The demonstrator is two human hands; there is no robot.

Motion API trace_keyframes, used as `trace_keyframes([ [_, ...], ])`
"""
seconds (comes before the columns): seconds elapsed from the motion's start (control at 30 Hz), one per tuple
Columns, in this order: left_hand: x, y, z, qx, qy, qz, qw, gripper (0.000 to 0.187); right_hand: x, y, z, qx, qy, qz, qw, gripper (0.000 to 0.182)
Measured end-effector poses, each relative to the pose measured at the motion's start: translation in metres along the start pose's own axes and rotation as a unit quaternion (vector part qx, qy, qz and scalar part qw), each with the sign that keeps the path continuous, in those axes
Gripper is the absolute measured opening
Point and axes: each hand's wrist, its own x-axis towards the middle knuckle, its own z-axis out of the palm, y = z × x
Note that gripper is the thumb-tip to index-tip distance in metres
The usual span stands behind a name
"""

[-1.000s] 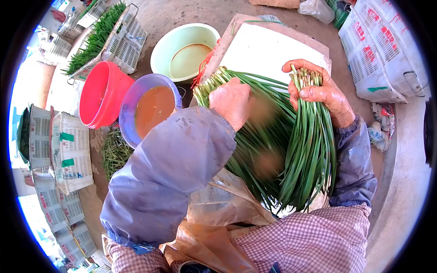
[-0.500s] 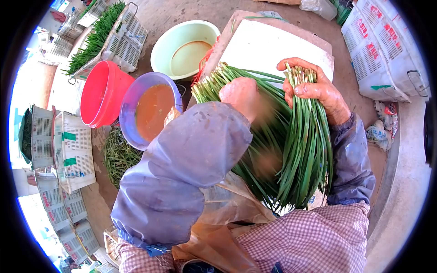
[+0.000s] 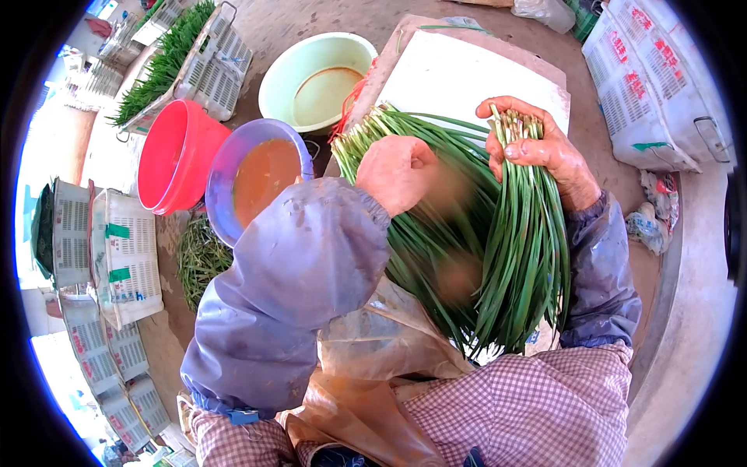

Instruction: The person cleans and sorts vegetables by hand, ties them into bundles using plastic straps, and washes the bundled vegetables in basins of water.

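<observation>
My right hand (image 3: 545, 156) is wrapped round a bunch of garlic chives (image 3: 525, 233), just below its pale cut ends. The long green leaves hang down toward my lap. My left hand (image 3: 397, 175) is closed over a larger pile of garlic chives (image 3: 366, 140), which lies on a white board (image 3: 475, 74) with its pale ends toward the upper left. The fingers of the left hand curl under, and whatever they pinch is hidden. A blurred patch covers part of the leaves between the hands.
On the left stand a purple basin (image 3: 222, 179) of brown water, a red bucket (image 3: 167, 156) and a pale green basin (image 3: 272, 86). Trimmed leaves (image 3: 204, 261) lie below them. White crates (image 3: 654, 78) stand at right, others (image 3: 128, 257) at left; one crate (image 3: 222, 74) holds greens.
My left hand has moved slightly left and down over the pile, and its sleeve has shifted left. My right hand and its bunch stay almost still.
</observation>
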Motion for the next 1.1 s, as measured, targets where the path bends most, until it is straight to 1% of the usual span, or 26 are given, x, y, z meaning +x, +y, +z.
trace_keyframes([
  [0.13,-0.014,0.007,-0.016,-0.058,-0.029,-0.008,0.998,0.012,-0.009,-0.012,0.005,-0.048,0.012,-0.012,0.999,0.066],
  [0.23,-0.038,0.005,-0.042,-0.137,-0.028,0.049,0.989,0.007,-0.016,-0.028,0.015,-0.060,0.021,0.006,0.998,0.067],
  [0.3,-0.061,0.009,-0.071,-0.144,-0.019,0.053,0.988,0.006,-0.016,-0.033,0.020,-0.072,0.005,0.014,0.997,0.066],
  [0.37,-0.082,-0.005,-0.099,-0.165,-0.004,0.087,0.983,0.007,-0.014,-0.037,0.022,-0.106,-0.012,0.020,0.994,0.064],
  [0.43,-0.109,-0.014,-0.133,-0.196,0.031,0.014,0.980,0.008,-0.011,-0.041,0.028,-0.123,-0.027,0.032,0.991,0.062],
  [0.5,-0.126,-0.063,-0.162,-0.308,0.033,0.053,0.949,0.014,-0.005,-0.046,0.038,-0.145,-0.055,0.034,0.987,0.057],
  [0.53,-0.131,-0.102,-0.173,-0.184,0.078,0.008,0.980,0.021,-0.002,-0.049,0.044,-0.158,-0.074,0.030,0.984,0.053],
  [0.57,-0.137,-0.139,-0.184,-0.057,0.122,-0.039,0.990,0.028,0.003,-0.051,0.051,-0.171,-0.094,0.025,0.980,0.049],
  [0.6,-0.153,-0.161,-0.192,0.251,0.131,-0.115,0.952,0.027,0.010,-0.054,0.058,-0.207,-0.102,0.041,0.972,0.047],
  [0.63,-0.168,-0.189,-0.203,0.348,0.136,-0.171,0.912,0.030,0.019,-0.055,0.066,-0.231,-0.120,0.031,0.965,0.047],
  [0.67,-0.185,-0.218,-0.211,0.404,0.125,-0.234,0.875,0.034,0.030,-0.052,0.073,-0.254,-0.137,0.021,0.957,0.048],
  [0.73,-0.218,-0.260,-0.218,0.443,0.073,-0.350,0.822,0.046,0.057,-0.038,0.080,-0.286,-0.155,0.005,0.946,0.049],
  [0.8,-0.249,-0.288,-0.209,0.434,0.005,-0.432,0.790,0.059,0.085,-0.027,0.090,-0.342,-0.139,0.016,0.929,0.050],
  [0.87,-0.276,-0.293,-0.189,0.409,-0.022,-0.471,0.781,0.073,0.114,-0.014,0.105,-0.414,-0.118,0.019,0.902,0.051],
  [0.9,-0.283,-0.292,-0.181,0.391,-0.019,-0.475,0.788,0.080,0.128,-0.005,0.113,-0.455,-0.101,0.017,0.885,0.052],
  [0.93,-0.280,-0.271,-0.176,0.332,-0.014,-0.486,0.808,0.078,0.139,0.006,0.116,-0.494,-0.082,0.017,0.866,0.053],
  [1.0,-0.278,-0.278,-0.164,0.316,0.101,-0.355,0.874,0.071,0.157,0.043,0.113,-0.555,-0.031,-0.064,0.829,0.055],
  [1.03,-0.276,-0.279,-0.159,0.304,0.158,-0.284,0.896,0.067,0.162,0.051,0.113,-0.584,-0.005,-0.104,0.805,0.055],
  [1.07,-0.259,-0.256,-0.153,0.197,0.181,-0.211,0.940,0.059,0.160,0.050,0.114,-0.565,-0.018,-0.069,0.822,0.062],
  [1.1,-0.234,-0.218,-0.146,0.086,0.200,-0.135,0.967,0.051,0.160,0.053,0.113,-0.551,0.009,-0.091,0.829,0.066],
])
